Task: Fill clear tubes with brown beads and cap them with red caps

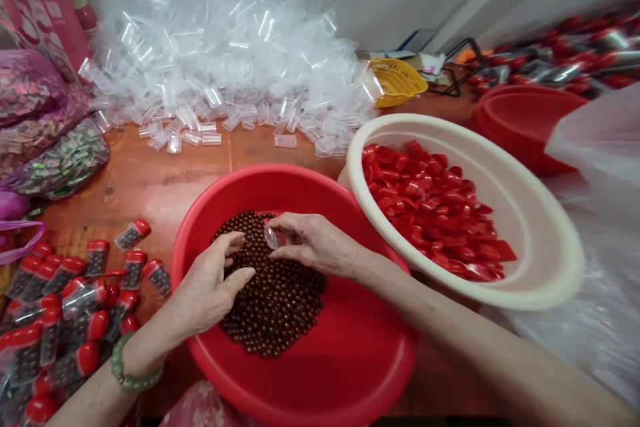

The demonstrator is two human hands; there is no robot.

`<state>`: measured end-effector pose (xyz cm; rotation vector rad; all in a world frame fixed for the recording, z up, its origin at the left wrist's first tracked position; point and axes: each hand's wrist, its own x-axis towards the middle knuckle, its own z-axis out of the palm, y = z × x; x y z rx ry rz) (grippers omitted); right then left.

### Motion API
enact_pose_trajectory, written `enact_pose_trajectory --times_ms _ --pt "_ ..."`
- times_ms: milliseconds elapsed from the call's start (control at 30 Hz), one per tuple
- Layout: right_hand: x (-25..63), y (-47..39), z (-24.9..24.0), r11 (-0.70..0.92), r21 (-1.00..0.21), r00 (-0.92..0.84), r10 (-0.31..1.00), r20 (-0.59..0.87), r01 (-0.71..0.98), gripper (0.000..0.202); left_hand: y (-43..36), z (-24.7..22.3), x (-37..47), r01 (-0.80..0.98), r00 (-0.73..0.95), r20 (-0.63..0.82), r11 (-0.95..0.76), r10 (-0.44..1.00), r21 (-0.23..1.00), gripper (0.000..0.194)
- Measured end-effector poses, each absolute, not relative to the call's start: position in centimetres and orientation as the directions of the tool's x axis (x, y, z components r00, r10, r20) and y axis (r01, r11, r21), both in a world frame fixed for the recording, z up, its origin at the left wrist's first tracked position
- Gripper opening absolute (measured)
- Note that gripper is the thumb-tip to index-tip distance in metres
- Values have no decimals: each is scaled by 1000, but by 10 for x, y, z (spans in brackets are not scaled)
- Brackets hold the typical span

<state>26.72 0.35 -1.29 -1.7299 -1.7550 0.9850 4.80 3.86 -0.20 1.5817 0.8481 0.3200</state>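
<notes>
A red basin (350, 340) holds a heap of dark brown beads (275, 307). Above the beads, my right hand (313, 244) grips a clear plastic tube (274, 238) between thumb and fingers, its round open end facing left. My left hand (215, 280) hovers over the left side of the heap, thumb and fingers apart, with nothing visible in it. A green bead bracelet (131, 364) circles my left wrist.
Clear tubes (225, 60) pile up at the back. A white basin (543, 247) with red caps (430, 207) stands right. Filled red-capped tubes (65, 320) lie left, below bagged packets (60, 154). A yellow basket (397, 80) sits behind.
</notes>
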Motion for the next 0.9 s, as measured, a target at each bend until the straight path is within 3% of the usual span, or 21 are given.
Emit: enact_pose_trajectory --times_ms 233,367,567,633,767,900 --pt "280 19 -60 -205 -610 156 979 -132 766 32 37 -3 46 288 678 -196 -10 708 958 36" --pt "289 20 -69 -219 -442 164 973 -160 870 27 37 -5 45 223 668 -151 -3 729 975 33" --pt "287 26 -45 41 -74 -59 967 -247 996 13 40 -3 44 201 696 -119 -33 708 979 29" --pt "283 29 -38 148 17 -136 945 -298 989 17 42 -3 44 196 706 -122 -27 698 980 28" --pt "275 35 -36 279 121 -210 891 -402 953 27 44 -3 45 166 708 -132 18 693 986 29" --pt "272 41 -42 380 120 -282 833 -476 917 33 43 -4 45 93 691 -113 67 714 993 26"
